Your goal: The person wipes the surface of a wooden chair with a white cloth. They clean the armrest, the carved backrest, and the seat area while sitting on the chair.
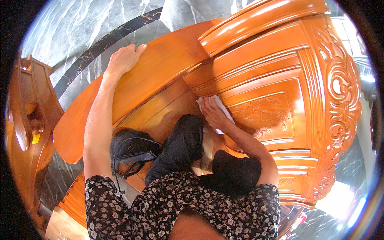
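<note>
A white cloth [223,108] lies under the fingers of my right hand [213,114], pressed against the inner face of a carved wooden side panel [258,111]. The panel is glossy orange-brown and bears a framed relief carving. My left hand [125,58] rests on the far edge of a long wooden board [159,57], its thumb pointing away from the fingers and nothing in its grip. The board runs from the lower left up to the side panel, under a thick curved wooden armrest [264,24].
A black bag [133,147] with a strap sits beside my bent leg [186,138]. Carved scrollwork [340,90] edges the panel at right. More wooden furniture [33,99] stands at far left. Behind the board is a grey veined marble surface [78,27] with a dark border strip [90,51].
</note>
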The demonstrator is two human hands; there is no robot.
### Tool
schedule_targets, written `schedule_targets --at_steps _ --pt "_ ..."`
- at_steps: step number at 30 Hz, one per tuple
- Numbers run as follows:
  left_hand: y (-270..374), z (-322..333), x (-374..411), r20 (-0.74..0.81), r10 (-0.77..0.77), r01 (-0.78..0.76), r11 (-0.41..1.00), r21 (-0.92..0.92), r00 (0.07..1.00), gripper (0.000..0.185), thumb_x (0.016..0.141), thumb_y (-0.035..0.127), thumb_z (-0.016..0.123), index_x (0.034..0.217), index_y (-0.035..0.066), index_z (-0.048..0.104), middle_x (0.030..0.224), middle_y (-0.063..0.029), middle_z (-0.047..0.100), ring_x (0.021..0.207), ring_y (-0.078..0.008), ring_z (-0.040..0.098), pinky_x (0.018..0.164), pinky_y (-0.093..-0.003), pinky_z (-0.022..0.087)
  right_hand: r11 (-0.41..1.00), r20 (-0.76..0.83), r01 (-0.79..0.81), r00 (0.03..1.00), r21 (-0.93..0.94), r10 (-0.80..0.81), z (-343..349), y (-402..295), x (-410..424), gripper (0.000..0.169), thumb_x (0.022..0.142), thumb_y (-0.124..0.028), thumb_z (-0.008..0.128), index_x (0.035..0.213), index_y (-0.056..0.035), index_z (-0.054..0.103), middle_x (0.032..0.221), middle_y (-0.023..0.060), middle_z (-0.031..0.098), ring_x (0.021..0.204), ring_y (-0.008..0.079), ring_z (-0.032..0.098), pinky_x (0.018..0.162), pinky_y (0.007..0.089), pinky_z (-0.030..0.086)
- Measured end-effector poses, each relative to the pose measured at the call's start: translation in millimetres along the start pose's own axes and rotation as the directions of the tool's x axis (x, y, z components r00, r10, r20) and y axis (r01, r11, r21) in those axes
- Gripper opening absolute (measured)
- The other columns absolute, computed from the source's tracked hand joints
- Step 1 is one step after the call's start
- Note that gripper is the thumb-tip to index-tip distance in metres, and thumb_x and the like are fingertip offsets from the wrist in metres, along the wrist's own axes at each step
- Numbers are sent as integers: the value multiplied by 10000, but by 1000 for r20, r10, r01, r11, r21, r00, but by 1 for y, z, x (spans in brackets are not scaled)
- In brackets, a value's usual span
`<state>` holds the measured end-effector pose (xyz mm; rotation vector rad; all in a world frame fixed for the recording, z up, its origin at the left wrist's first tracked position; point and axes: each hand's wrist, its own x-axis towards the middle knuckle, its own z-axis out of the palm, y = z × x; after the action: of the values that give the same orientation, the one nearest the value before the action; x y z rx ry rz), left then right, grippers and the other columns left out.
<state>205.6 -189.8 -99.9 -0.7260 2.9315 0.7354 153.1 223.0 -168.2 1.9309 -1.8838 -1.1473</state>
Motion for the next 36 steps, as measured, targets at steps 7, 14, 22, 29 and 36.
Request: schedule_targets --at_steps 7,14,22,29,36 --pt "-8 1 3 -39 22 -22 1000 -1 999 692 973 576 322 977 -36 643 1026 -270 655 1039 -410 611 917 -504 454 903 -173 -331 907 275 385 -15 34 -37 552 829 -290 548 1325 -55 497 1369 165 438 1310 353 358 1076 589 268" --pt "-9 10 8 -70 48 -48 999 10 996 692 972 575 326 945 -39 645 980 -270 664 992 -419 629 879 -504 478 791 -280 -579 740 197 612 -38 108 -89 553 764 -312 652 1280 -141 550 1386 140 429 1326 319 355 1091 593 231" --pt "-14 12 9 -88 72 -71 997 6 994 689 971 569 334 928 -41 652 987 -288 654 998 -423 623 878 -504 475 565 -455 -825 504 -3 734 -76 185 -130 553 804 -281 624 1327 -150 503 1401 127 410 1287 312 382 1069 569 274" --pt "-8 9 6 -92 68 -66 998 20 993 683 970 571 332 968 -34 647 996 -291 651 1008 -429 617 876 -504 475 392 -492 -918 366 -53 790 -89 210 -124 519 819 -256 602 1321 -147 530 1404 97 434 1233 300 417 1052 557 288" --pt "-12 11 7 -103 68 -66 998 24 992 676 968 585 331 924 -20 630 978 -296 648 996 -438 615 869 -512 474 495 -443 -868 458 -35 771 -64 188 -99 618 848 -425 567 1268 27 527 1430 202 396 1305 412 353 1047 642 251"
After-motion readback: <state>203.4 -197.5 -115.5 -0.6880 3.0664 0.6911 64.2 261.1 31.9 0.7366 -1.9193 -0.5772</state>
